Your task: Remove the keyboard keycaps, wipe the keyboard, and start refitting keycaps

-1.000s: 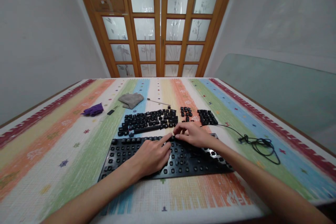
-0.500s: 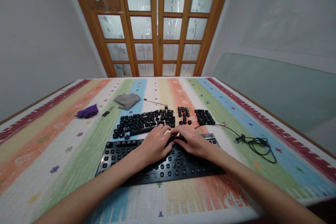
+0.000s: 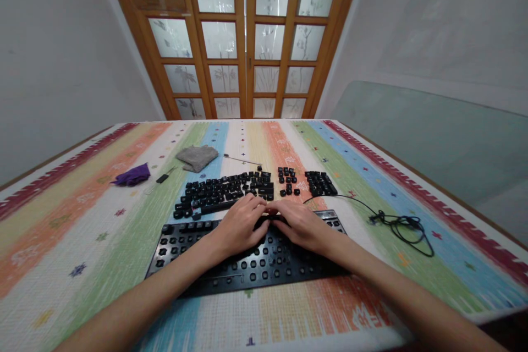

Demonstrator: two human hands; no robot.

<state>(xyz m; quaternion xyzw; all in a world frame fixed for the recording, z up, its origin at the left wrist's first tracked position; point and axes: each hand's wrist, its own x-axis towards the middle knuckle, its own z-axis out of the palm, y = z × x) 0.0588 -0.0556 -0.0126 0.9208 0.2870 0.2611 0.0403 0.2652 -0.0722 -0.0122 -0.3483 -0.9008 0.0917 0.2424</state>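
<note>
A black keyboard [image 3: 231,280] lies across the front of the table, most of its key switches bare. A few keycaps [image 3: 183,226] sit along its top row at the left. My left hand [image 3: 241,225] and my right hand [image 3: 299,225] meet over the middle of that top row, fingers bent and pressed together. Something small and dark is between the fingertips, but the fingers hide what it is. Just behind the keyboard lie many loose black keycaps [image 3: 231,187] in rows, with a separate block of number-pad keycaps [image 3: 320,182] at the right.
A coiled black cable [image 3: 406,228] lies on the right. To the left are a purple cloth [image 3: 132,175], a grey cloth [image 3: 197,158] and a small black-handled tool [image 3: 162,178]. A thin rod [image 3: 243,159] lies behind the keycaps. A striped cloth [image 3: 74,231] covers the table.
My hands stay at the same spot on the top row, with the fingers shifting slightly and drawing closer together. The camera view has tilted and shifted a little.
</note>
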